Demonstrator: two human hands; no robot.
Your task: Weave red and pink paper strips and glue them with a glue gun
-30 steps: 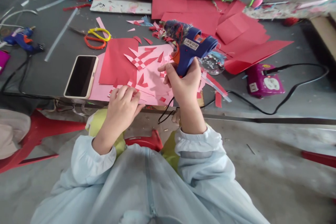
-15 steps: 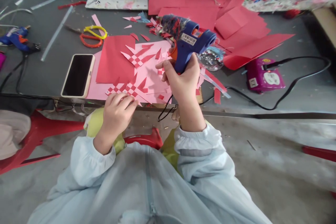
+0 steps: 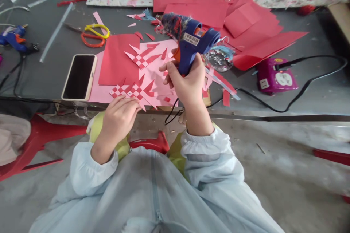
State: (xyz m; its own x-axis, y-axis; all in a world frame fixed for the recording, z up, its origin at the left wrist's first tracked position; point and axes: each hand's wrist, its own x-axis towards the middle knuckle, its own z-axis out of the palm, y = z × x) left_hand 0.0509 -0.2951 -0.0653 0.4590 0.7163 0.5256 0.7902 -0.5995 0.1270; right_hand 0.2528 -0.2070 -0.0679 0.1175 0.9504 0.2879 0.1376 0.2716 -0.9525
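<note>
My right hand [image 3: 188, 80] grips the handle of a blue hot glue gun [image 3: 191, 38] above the table, its clogged, fuzzy nozzle pointing to the upper left. A black cord trails below it. At the table's front edge my left hand [image 3: 120, 114] lies palm down, fingers extended, fingertips on the lower edge of the woven paper fish [image 3: 136, 91]; its thumb is hidden. Another red-and-pink checkered paper fish [image 3: 140, 60] lies farther back, partly over a red paper sheet [image 3: 119, 60]. Pink paper [image 3: 157, 76] lies under these pieces.
Left of the paper are a phone [image 3: 79, 77], scissors [image 3: 95, 34] and another glue gun [image 3: 16, 40]. Red paper sheets [image 3: 197, 14] spread at the back. To the right sit a dish of googly eyes [image 3: 218, 58] and a purple power box [image 3: 276, 76] with a looping black cord.
The glue gun and my right hand have shifted slightly left. My left hand has moved slightly left and flattened a little, showing more of the paper fish.
</note>
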